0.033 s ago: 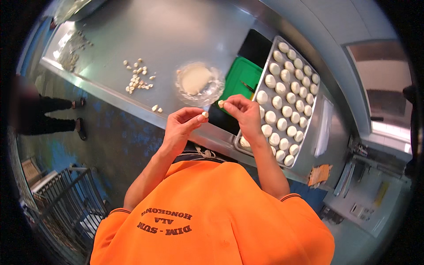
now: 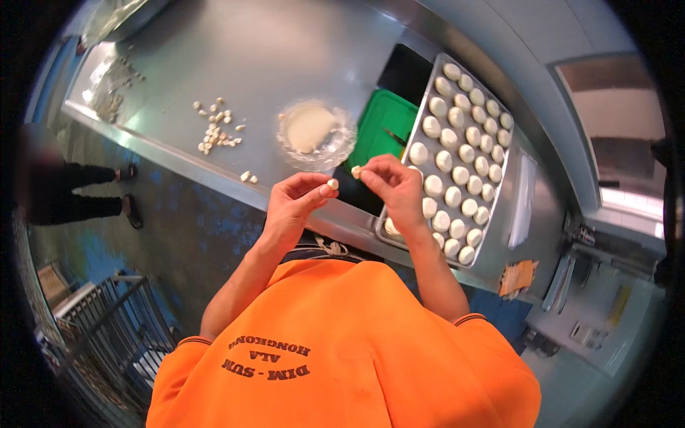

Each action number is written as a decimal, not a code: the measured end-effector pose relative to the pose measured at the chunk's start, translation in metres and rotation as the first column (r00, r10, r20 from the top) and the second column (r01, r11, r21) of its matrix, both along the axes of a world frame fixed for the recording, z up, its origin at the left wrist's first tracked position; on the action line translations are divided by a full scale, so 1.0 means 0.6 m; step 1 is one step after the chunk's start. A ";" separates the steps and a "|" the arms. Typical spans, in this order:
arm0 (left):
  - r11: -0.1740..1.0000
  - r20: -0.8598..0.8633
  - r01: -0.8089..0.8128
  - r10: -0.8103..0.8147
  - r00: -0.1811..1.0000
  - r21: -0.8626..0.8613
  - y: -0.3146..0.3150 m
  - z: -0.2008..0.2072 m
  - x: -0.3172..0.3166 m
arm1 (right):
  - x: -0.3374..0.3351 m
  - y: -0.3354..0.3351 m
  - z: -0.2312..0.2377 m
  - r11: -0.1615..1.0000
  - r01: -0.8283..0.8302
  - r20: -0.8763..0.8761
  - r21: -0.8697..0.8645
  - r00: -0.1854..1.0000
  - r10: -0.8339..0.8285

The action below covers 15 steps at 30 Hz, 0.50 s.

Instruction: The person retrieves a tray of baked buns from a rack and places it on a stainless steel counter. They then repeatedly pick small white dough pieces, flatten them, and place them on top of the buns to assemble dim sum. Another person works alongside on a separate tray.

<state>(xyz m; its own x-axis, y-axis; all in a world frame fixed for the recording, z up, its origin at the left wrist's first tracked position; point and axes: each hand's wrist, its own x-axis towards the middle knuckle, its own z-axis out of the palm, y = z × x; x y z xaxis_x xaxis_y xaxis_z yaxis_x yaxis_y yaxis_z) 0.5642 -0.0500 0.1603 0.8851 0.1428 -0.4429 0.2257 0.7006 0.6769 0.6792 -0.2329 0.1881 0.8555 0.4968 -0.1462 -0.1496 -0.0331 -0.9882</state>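
In front of my body, my left hand [image 2: 294, 203] pinches a small white dough-like ball [image 2: 332, 184] between thumb and fingertips. A little to its right, my right hand [image 2: 394, 187] pinches a small pale-yellow piece [image 2: 356, 172] of similar size. The two pieces are apart, near the counter's front edge. Just beyond them stands a clear bowl [image 2: 344, 151] with a scalloped rim, holding a pale, creamy mass [image 2: 308, 128]. On the counter to the left lie several small cream-coloured pieces [image 2: 212, 135] in a loose cluster, with a few more [image 2: 247, 176] closer to me.
A metal tray [image 2: 495, 207] of rounded white buns stands on the right, close to my right forearm. Beside it is a green board or lid [image 2: 377, 128] with a dark thin tool [image 2: 394, 135] on it. Another person's legs [image 2: 89, 191] show at far left, near a metal rack [image 2: 118, 310].
The view has shifted slightly, so the counter and tray sit a little further left and up. My right hand has turned its piece slightly; both hands keep their pinches.
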 end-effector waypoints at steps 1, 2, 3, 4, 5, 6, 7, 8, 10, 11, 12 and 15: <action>0.999 0.026 0.035 -0.035 0.999 -0.034 -0.008 0.008 0.012 | -0.014 -0.013 0.019 0.999 0.044 0.112 -0.030 0.993 -0.040; 0.995 0.063 0.067 -0.062 0.996 -0.075 -0.026 0.015 0.025 | -0.023 -0.034 0.039 0.996 0.073 0.227 -0.061 0.972 -0.057; 0.993 0.059 0.094 -0.090 0.994 -0.076 -0.040 0.021 0.033 | -0.031 -0.052 0.056 0.981 0.099 0.362 -0.165 0.932 -0.033; 0.989 0.066 0.117 -0.112 0.992 -0.085 -0.048 0.027 0.038 | -0.041 -0.060 0.067 0.973 0.133 0.422 -0.187 0.906 -0.042; 0.986 0.074 0.140 -0.133 0.988 -0.093 -0.056 0.032 0.044 | -0.050 -0.066 0.074 0.963 0.172 0.480 -0.206 0.876 -0.054; 0.984 0.076 0.153 -0.147 0.986 -0.087 -0.065 0.037 0.046 | -0.055 -0.072 0.078 0.952 0.199 0.530 -0.232 0.847 -0.048; 0.983 0.079 0.166 -0.160 0.984 -0.080 -0.073 0.041 0.048 | -0.057 -0.076 0.079 0.956 0.212 0.580 -0.204 0.813 -0.057; 0.981 0.081 0.180 -0.174 0.981 -0.074 -0.081 0.045 0.051 | -0.059 -0.082 0.079 0.950 0.237 0.622 -0.201 0.781 -0.063; 0.977 0.094 0.197 -0.190 0.977 -0.075 -0.096 0.051 0.054 | -0.061 -0.093 0.076 0.942 0.276 0.701 -0.188 0.710 -0.069; 0.977 0.100 0.200 -0.192 0.976 -0.075 -0.104 0.054 0.055 | -0.064 -0.101 0.074 0.931 0.287 0.714 -0.225 0.699 -0.043; 0.977 0.105 0.207 -0.201 0.974 -0.051 -0.112 0.056 0.056 | -0.064 -0.110 0.071 0.929 0.303 0.731 -0.214 0.680 -0.054; 0.975 0.083 0.222 -0.221 0.972 0.006 -0.144 0.060 0.055 | -0.069 -0.143 0.068 0.914 0.358 0.758 -0.189 0.646 -0.096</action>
<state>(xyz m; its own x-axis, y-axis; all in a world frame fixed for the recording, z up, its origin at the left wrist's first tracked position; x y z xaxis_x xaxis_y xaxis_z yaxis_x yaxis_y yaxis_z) 0.5972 -0.1364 0.1965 0.9282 -0.0623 -0.3667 0.3186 0.6419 0.6974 0.6378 -0.3190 0.2288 0.8288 0.3145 0.4628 0.5581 -0.4046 -0.7245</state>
